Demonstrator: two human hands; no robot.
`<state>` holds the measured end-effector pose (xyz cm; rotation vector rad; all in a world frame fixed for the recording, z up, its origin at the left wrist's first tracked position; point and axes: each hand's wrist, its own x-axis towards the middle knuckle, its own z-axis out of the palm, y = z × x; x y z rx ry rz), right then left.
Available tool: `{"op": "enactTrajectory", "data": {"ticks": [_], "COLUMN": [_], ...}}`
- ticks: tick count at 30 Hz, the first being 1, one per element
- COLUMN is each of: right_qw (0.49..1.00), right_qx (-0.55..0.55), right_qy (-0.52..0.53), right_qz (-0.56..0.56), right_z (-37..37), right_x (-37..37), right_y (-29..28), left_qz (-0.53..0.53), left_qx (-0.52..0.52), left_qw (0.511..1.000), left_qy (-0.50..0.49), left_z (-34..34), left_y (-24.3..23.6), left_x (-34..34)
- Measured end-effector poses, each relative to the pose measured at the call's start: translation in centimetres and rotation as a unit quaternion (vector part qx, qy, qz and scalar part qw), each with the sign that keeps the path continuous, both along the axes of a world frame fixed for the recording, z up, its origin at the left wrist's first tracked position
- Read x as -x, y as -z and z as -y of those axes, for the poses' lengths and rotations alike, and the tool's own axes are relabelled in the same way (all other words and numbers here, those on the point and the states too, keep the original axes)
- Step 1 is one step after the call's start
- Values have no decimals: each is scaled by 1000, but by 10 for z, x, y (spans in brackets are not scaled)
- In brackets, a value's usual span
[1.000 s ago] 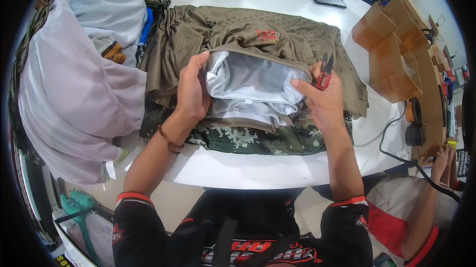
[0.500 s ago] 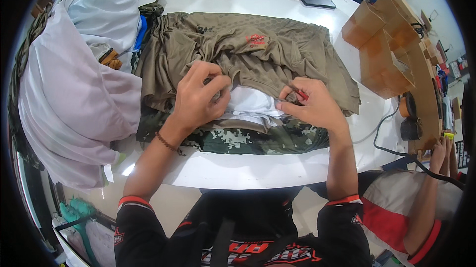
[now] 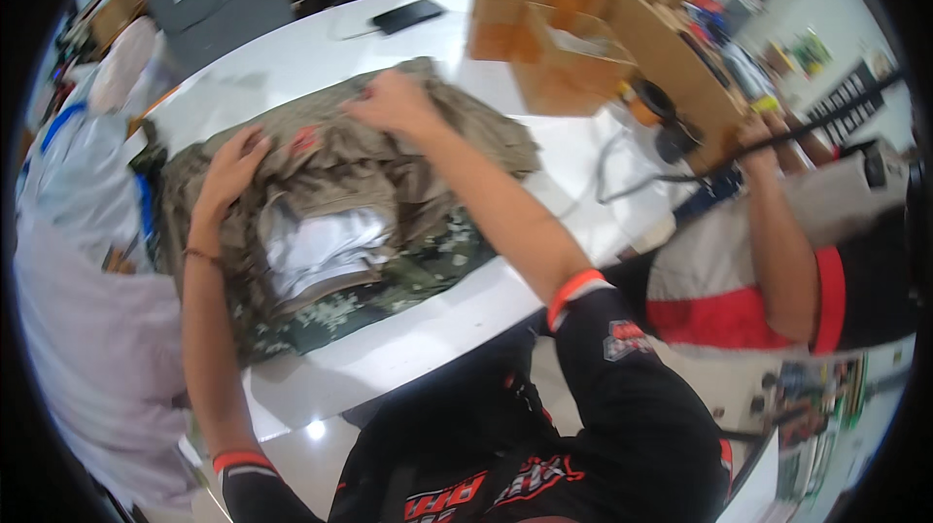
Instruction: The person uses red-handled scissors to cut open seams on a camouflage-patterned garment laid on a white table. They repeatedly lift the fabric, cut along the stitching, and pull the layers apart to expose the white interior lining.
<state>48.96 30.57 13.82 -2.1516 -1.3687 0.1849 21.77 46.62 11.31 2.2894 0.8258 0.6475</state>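
Note:
An olive-brown shirt (image 3: 428, 168) with a honeycomb pattern lies rumpled on the white table, its collar opening toward me. White cloth (image 3: 326, 246) shows inside that opening. Beneath the shirt is a green camouflage garment (image 3: 408, 285). My left hand (image 3: 233, 168) rests on the shirt's left part, beside a red print, fingers apart and slightly bent. Farther off, my right hand (image 3: 394, 103) is closed over the shirt's far part. A small bit of red shows at its fingertips, seemingly the small red tool seen earlier; blur hides its exact kind.
White and pale garments (image 3: 97, 348) are heaped at the left. A phone (image 3: 408, 16) with a cable lies at the far edge. Open cardboard boxes (image 3: 569, 71) and a black cable (image 3: 680, 176) are at the right, where another person's arm (image 3: 777, 251) is close by.
The view has swung to the right. Both hands have left the collar opening and moved to the shirt's farther part, the right hand reaching farthest. The white cloth inside is more exposed.

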Motion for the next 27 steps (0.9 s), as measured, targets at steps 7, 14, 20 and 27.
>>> {"op": "enactTrajectory", "data": {"ticks": [7, 14, 20, 27], "right_qw": [986, 942, 948, 950], "right_qx": [-136, -183, -131, -243], "right_qy": [-38, -282, -270, -143], "right_qz": [-93, -21, -107, -136], "right_z": [26, 123, 157, 146], "right_x": [17, 17, 29, 45], "right_y": [-25, -45, -30, -32], "left_qz": [2, 72, 54, 112], "left_qx": [-60, -212, -168, -183], "left_qw": [997, 960, 968, 967], "left_qy": [-45, 171, 180, 139], "left_z": [26, 129, 142, 146], "left_y": [-38, -91, -50, -55], "left_x": [-9, 62, 77, 69]}}
